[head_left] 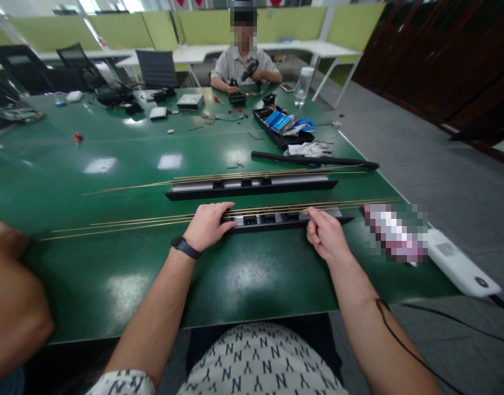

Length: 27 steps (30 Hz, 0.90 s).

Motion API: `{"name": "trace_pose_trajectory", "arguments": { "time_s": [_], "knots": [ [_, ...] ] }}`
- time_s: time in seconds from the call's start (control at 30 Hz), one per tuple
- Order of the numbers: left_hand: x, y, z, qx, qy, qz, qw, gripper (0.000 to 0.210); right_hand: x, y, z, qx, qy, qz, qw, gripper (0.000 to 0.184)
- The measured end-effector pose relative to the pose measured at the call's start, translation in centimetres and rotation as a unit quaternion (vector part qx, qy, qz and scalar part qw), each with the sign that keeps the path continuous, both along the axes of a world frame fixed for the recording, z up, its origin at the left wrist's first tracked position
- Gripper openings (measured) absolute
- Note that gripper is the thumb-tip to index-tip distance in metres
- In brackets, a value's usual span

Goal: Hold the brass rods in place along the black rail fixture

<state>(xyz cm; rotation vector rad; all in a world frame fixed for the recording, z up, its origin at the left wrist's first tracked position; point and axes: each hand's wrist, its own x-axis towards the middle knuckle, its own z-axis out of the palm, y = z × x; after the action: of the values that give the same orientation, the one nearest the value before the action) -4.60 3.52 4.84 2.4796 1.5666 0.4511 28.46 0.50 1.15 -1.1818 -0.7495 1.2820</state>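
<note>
In front of me on the green table [112, 274] lies a long black channel [276, 224] with a light inner strip and several black blocks inside. Thin gold-coloured rods [124, 224] run along it and stick out past both ends. My left hand [208, 225] grips the channel's left part, thumb on the near side and fingers over the far side. Toward the right end, the fingers of my right hand [325, 233] are curled in a pinch on a rod. A second black channel [252, 189] with similar rods lies just beyond.
A black bar [313, 159], white gloves [309, 149] and a black tray [283, 129] lie farther back. Another person [246, 68] sits across, holding a power drill [250, 69]. Someone's arm [15, 307] rests at left. A white power strip [462, 263] hangs over the right edge.
</note>
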Motion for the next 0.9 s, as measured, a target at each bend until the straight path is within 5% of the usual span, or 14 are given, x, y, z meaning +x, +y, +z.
{"name": "trace_pose_trajectory", "arguments": {
  "time_s": [0.23,0.37,0.9],
  "knots": [
    [0.9,-2.6,0.0,0.083,-0.008,0.032,0.996,0.059,0.1,0.0,0.0,0.002,0.003,0.0,1.0,0.035],
    [1.9,-5.2,-0.5,0.141,-0.022,0.092,0.985,0.041,0.0,0.0,0.0,0.001,-0.002,-0.001,1.0,0.036],
    [3.9,-8.7,-3.5,0.135,0.02,0.175,0.975,0.052,0.1,0.0,-0.1,-0.004,0.0,-0.001,1.0,0.038]
  ]
}}
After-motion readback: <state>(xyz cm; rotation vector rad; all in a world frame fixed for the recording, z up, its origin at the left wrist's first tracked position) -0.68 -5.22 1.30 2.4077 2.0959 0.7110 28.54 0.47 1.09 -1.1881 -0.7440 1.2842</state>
